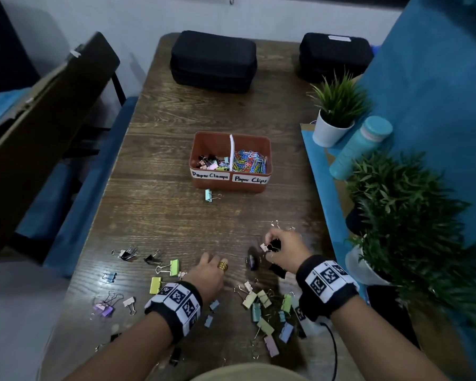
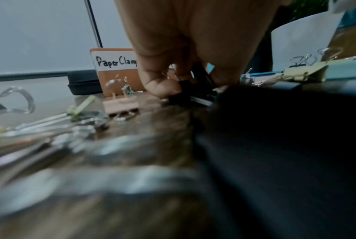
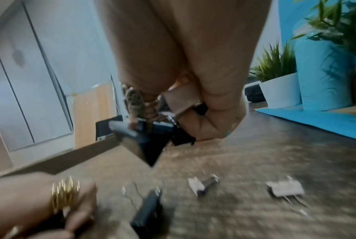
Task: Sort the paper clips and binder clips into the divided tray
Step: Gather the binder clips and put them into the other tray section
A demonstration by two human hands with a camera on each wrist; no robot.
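Note:
The red-brown divided tray (image 1: pixel 226 187) stands mid-table, with binder clips in its left "Paper Clamps" half and coloured paper clips (image 1: pixel 250 162) in its right half. One teal binder clip (image 1: pixel 209 194) lies just before it. My right hand (image 1: pixel 275 244) is raised off the table and grips a bunch of binder clips, a pink one (image 3: pixel 183 101) and black ones (image 3: pixel 144 142). My left hand (image 1: pixel 209 266), wearing a gold ring, is down on the table, its fingers (image 2: pixel 163 87) curled round black binder clips (image 2: pixel 195 95). Loose binder clips lie around both hands: green (image 1: pixel 174 267), yellow (image 1: pixel 155 285), purple (image 1: pixel 103 309) and a heap (image 1: pixel 267 312).
Two black cases (image 1: pixel 213 60) (image 1: pixel 335 56) sit at the table's far end. A white-potted plant (image 1: pixel 333 116), a teal bottle (image 1: pixel 360 147) and leafy plants (image 1: pixel 410 229) crowd the right edge on a blue mat. A chair (image 1: pixel 47 133) stands left of the table.

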